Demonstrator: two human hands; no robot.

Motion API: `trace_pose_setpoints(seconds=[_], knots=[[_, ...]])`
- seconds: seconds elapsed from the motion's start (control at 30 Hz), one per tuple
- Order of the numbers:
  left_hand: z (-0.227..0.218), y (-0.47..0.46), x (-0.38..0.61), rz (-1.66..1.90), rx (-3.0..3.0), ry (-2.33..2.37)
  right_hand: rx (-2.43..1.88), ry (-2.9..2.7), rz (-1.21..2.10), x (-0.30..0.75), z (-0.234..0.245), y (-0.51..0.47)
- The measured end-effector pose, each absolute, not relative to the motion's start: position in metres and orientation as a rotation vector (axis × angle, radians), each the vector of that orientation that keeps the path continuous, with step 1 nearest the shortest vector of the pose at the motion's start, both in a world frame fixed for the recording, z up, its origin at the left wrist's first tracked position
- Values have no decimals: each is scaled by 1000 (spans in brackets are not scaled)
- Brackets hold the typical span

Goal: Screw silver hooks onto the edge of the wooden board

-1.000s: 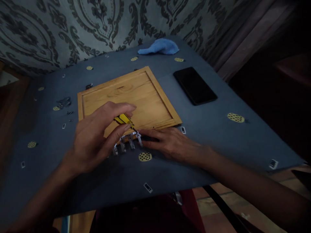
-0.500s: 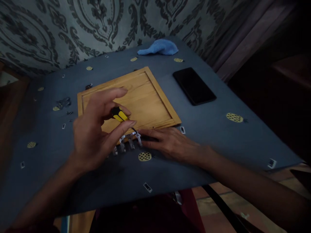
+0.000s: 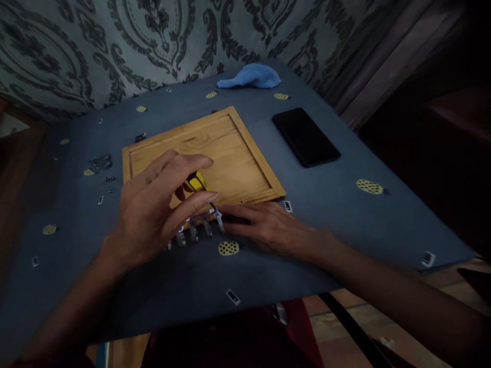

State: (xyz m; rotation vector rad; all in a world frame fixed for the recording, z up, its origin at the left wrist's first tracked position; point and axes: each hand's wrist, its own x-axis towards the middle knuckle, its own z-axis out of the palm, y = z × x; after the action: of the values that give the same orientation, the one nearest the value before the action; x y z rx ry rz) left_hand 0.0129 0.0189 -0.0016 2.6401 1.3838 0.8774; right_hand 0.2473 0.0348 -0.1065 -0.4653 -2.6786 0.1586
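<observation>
My left hand (image 3: 155,197) is curled round the yellow and black handle of a screwdriver (image 3: 197,181). The handle sits between thumb and fingers, and its thin shaft slants down to the end of a metal hook rail (image 3: 206,225). Several silver hooks stick out from that rail, along the near edge of a framed wooden board (image 3: 215,148). My right hand (image 3: 272,225) rests palm down at the rail's right end, with thumb and forefinger holding it against the board's edge. Where tip and screw meet is too small to make out.
A black phone (image 3: 306,137) lies right of the board, and a blue cloth (image 3: 251,76) is at the back by the patterned wall. Small dark hardware pieces (image 3: 100,162) are scattered on the left of the blue tablecloth (image 3: 387,230). A dark fitting (image 3: 140,137) shows at the board's far edge.
My left hand has turned about the screwdriver handle, its fingers shifting right and closing over more of it. The right hand, rail and board have stayed in place.
</observation>
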Motion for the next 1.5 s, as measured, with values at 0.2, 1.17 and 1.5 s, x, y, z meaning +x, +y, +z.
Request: trace_pose_setpoints(seconds=[0.2, 1.17, 1.5], knots=[[2, 14, 14, 923, 2609, 1453, -476, -2702, 167, 248, -104, 35], [6, 13, 7, 830, 2623, 1403, -480, -2734, 186, 249, -106, 35], [1, 14, 11, 853, 2746, 1433, -509, -2721, 160, 248, -104, 33]])
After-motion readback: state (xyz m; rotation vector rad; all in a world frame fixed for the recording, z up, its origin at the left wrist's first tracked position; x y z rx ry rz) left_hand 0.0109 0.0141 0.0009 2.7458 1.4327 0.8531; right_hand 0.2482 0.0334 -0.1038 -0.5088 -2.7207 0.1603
